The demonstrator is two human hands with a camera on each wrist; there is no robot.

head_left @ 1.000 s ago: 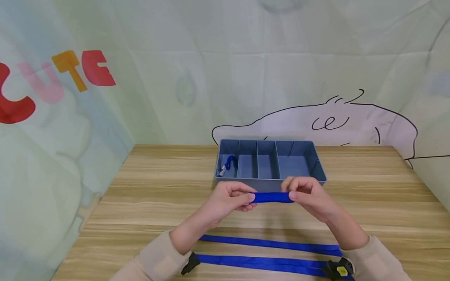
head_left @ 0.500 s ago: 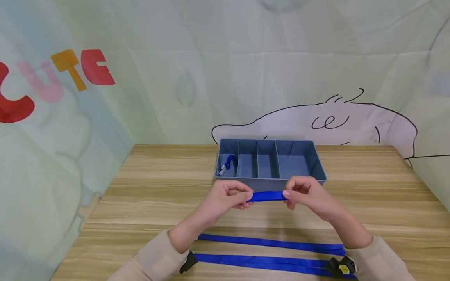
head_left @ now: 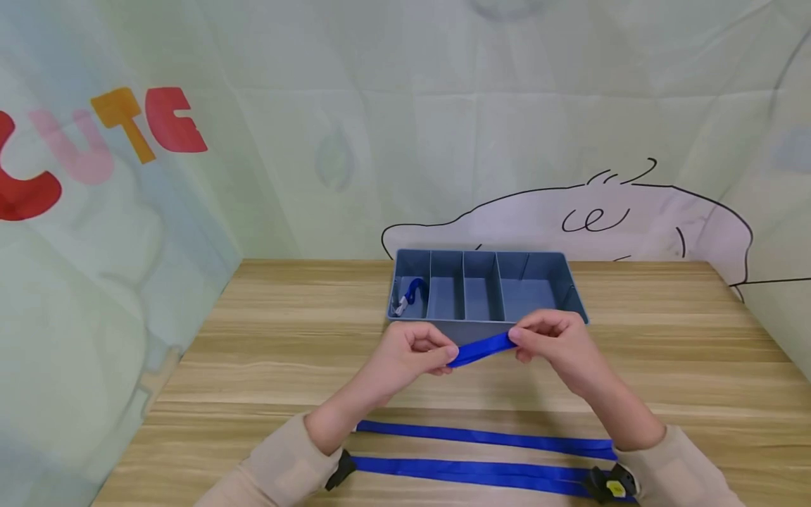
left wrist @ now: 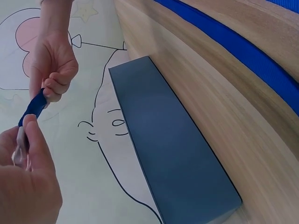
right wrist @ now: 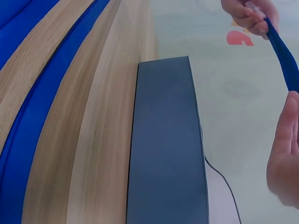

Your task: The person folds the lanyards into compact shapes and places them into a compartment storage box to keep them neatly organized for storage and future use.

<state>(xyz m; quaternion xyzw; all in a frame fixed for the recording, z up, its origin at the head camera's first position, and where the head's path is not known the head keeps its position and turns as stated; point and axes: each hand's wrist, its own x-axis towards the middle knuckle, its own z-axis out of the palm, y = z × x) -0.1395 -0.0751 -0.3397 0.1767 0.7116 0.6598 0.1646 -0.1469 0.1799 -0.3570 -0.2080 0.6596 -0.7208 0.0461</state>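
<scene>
Head: hands [head_left: 408, 353] [head_left: 562, 346] pinch blue strap [head_left: 484, 348]; tray rim [head_left: 478, 322] stands apart.

There are one left hand [head_left: 408, 355], one right hand [head_left: 560, 348], two sleeves [head_left: 275, 465] and two black wrist cameras [head_left: 342, 470]. I count one held blue ribbon [head_left: 483, 348], two lengths of blue strap [head_left: 488, 436], one table [head_left: 304, 317], one box [head_left: 465, 329], four compartments [head_left: 447, 289], one blue cord [head_left: 413, 289] and four coloured letters [head_left: 125, 120].

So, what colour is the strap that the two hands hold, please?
The strap is bright blue; it shows best in the head view.
</scene>
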